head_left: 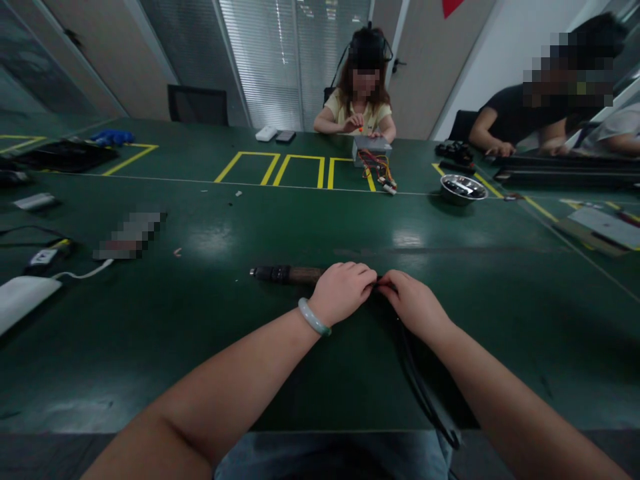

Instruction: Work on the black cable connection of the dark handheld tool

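An electric screwdriver (300, 275) lies along the green table in front of me, its black nose and metal tip pointing left. My left hand (345, 287), with a pale bangle at the wrist, is closed around the rear part of its brown body, hiding that end. Close beside it, my right hand (413, 303) pinches the black cord (415, 373) where it meets the tool's back end. From there the cord runs down over the table's near edge towards my lap. The exact spot under my right fingertips is hidden.
A phone (131, 237) and a white power bank (25, 300) joined by a cable lie left. Across the table, a person handles a grey metal box (370, 150) with coloured wires. A steel bowl (463, 190) stands right. Another person leans over long black parts (570, 170).
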The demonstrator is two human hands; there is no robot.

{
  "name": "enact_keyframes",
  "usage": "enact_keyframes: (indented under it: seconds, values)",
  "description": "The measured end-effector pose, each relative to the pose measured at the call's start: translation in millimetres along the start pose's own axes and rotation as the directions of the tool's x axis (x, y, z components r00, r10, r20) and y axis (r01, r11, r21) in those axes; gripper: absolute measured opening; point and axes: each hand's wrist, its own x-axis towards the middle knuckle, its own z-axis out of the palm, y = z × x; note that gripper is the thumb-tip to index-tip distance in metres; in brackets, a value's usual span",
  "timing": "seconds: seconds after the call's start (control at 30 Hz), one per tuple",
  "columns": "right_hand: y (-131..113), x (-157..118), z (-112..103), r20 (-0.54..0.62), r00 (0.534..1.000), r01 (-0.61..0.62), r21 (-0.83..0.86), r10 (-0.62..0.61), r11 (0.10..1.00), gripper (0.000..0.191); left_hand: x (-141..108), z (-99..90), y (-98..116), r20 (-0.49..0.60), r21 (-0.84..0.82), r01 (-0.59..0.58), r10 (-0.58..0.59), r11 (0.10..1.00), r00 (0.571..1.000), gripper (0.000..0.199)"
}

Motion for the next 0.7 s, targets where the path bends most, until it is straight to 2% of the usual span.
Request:
enact_keyframes:
  seconds: [0.17, 0.27, 0.47, 0.7]
  values:
    - [-1.8, 6.2, -0.8, 0.001, 0.995, -0.103, 0.072, 0.103, 0.992, 0.009, -0.1, -0.6, 0.4, 0.008, 0.017, -0.006, 0.006, 1.0, 1.0, 0.008]
    - [-4.8, 10.1, -0.9, 0.025, 0.987, -0.162, 0.073, 0.161, 0.984, 0.03, -0.3, -0.6, 0.5, 0.005, 0.02, -0.009, 0.009, 1.0, 1.0, 0.009]
    - [-5.2, 22.3, -6.1, 0.168, 0.973, -0.155, -0.031, 0.158, 0.987, 0.021, -0.8, 0.6, 1.1, -0.022, -0.018, 0.018, -0.019, 1.0, 1.0, 0.02]
    - [-7.4, 30.9, -8.2, 0.173, 0.964, -0.154, -0.263, 0.203, 0.953, 0.021, -1.4, -2.2, 2.0, -0.147, -0.059, -0.105, 0.095, 0.993, 0.985, 0.035]
